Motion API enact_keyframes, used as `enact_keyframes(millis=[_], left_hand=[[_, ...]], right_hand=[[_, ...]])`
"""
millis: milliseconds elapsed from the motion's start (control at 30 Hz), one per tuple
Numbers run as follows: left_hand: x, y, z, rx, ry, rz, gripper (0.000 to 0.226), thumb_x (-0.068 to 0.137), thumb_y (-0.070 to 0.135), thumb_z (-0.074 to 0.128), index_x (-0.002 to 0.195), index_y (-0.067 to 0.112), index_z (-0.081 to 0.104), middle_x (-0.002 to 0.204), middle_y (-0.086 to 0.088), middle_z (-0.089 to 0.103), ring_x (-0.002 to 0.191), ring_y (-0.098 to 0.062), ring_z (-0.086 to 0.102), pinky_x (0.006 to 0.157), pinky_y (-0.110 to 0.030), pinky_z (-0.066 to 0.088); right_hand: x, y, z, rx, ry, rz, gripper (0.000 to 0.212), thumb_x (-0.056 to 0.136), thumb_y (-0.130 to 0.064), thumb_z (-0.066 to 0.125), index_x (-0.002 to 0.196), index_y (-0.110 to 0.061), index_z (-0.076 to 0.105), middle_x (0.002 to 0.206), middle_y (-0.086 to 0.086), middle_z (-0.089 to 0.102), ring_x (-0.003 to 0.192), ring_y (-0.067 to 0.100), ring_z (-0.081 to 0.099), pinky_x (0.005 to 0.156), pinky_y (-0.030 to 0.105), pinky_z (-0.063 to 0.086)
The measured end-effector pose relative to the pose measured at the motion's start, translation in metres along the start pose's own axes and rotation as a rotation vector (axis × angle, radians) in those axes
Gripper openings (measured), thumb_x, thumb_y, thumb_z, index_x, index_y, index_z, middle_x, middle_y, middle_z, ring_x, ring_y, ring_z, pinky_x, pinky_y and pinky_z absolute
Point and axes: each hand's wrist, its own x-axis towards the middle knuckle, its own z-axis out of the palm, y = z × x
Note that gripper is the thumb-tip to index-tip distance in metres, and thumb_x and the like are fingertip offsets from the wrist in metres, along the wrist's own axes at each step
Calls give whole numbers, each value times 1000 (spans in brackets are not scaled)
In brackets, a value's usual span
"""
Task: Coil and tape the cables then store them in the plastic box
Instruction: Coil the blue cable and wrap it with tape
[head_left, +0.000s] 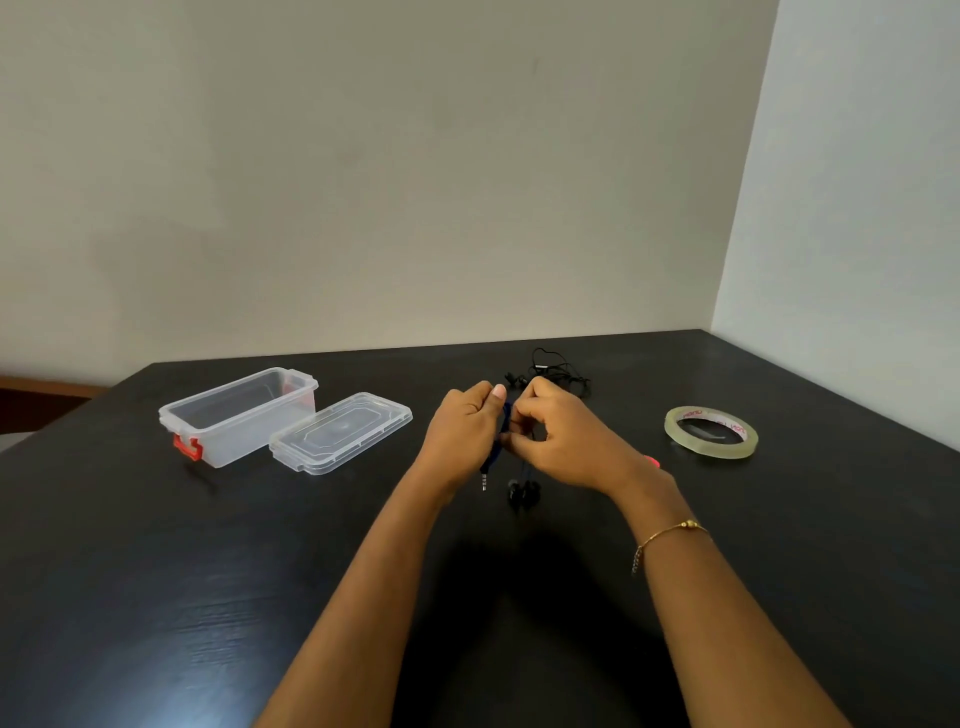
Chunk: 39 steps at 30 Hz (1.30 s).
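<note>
A dark blue earphone cable (500, 451) is bunched between both hands above the middle of the black table (156, 571). My left hand (465, 428) grips the coil, and its jack plug hangs down below the fist. My right hand (563, 441) pinches the same cable from the right, with the earbuds dangling under it. A second black cable (558, 370) lies loose on the table just behind the hands. The clear plastic box (236, 415) with red clips stands open at the left, its lid (340, 432) lying beside it.
A roll of clear tape (710, 432) lies flat at the right of the table. A small red object (652, 461) peeks out behind my right wrist. Walls close the table at the back and on the right.
</note>
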Motion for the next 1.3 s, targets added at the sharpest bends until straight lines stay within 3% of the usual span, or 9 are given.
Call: enact_keyframes(millis=[133, 233, 367, 467, 667, 800, 933, 1133, 1300], left_hand=[[0, 1, 1, 27, 12, 34, 36, 100, 27, 33, 67, 14, 42, 65, -3, 41, 59, -11, 36, 60, -27, 34], [2, -3, 3, 98, 14, 31, 35, 100, 30, 31, 69, 15, 43, 76, -8, 44, 70, -14, 39, 64, -27, 35], [2, -2, 4, 84, 30, 18, 36, 99, 29, 33, 71, 11, 46, 72, -7, 43, 68, -14, 40, 67, -31, 38], [1, 0, 2, 55, 21, 5, 35, 99, 26, 35, 76, 4, 51, 67, -6, 45, 64, -14, 41, 70, -37, 41], [2, -3, 2, 122, -2, -15, 38, 97, 27, 38, 80, -3, 55, 77, -18, 51, 70, -22, 46, 75, -46, 45], [0, 0, 0, 140, -59, -11, 35, 97, 27, 38, 66, 12, 47, 72, -9, 47, 65, -15, 42, 68, -31, 39], [-5, 6, -2, 132, -78, -2, 32, 98, 22, 37, 73, 7, 51, 67, -1, 43, 62, -9, 38, 60, -22, 31], [-4, 5, -3, 120, -124, -26, 32, 98, 24, 37, 74, 8, 51, 66, -3, 45, 60, -13, 39, 61, -27, 33], [-3, 3, -2, 173, -38, 8, 35, 97, 22, 38, 82, -2, 59, 73, -15, 48, 67, -22, 41, 66, -33, 34]], right_hand=[[2, 0, 3, -18, 97, 3, 13, 86, -20, 60, 77, -14, 53, 89, 4, 47, 73, 10, 46, 67, 20, 39], [3, 1, 4, -46, 158, 26, 14, 85, -20, 63, 75, -14, 54, 88, 0, 44, 69, 5, 43, 59, 10, 30], [4, 1, 8, -119, 266, 60, 17, 83, -22, 66, 76, -8, 60, 92, -1, 44, 80, 9, 45, 59, 7, 29], [5, 0, 10, -199, 303, 73, 20, 82, -26, 67, 80, -7, 64, 99, 2, 47, 89, 8, 43, 66, 14, 32], [4, -1, 5, -265, 259, 133, 31, 77, -37, 70, 87, -9, 65, 104, 6, 51, 100, 17, 46, 74, 23, 35], [4, -4, 5, -257, 230, 156, 34, 77, -39, 70, 90, -9, 63, 103, 7, 54, 96, 17, 49, 72, 25, 38], [3, -4, 4, -220, 222, 160, 36, 75, -39, 71, 94, -9, 62, 102, 6, 54, 96, 18, 49, 72, 25, 37], [1, -3, -2, -140, 155, 123, 31, 75, -31, 73, 93, -9, 61, 96, -1, 44, 92, 12, 42, 74, 22, 34], [1, -5, -4, -154, 170, 5, 16, 83, -17, 64, 97, -8, 62, 98, -2, 44, 99, 11, 40, 80, 19, 32]])
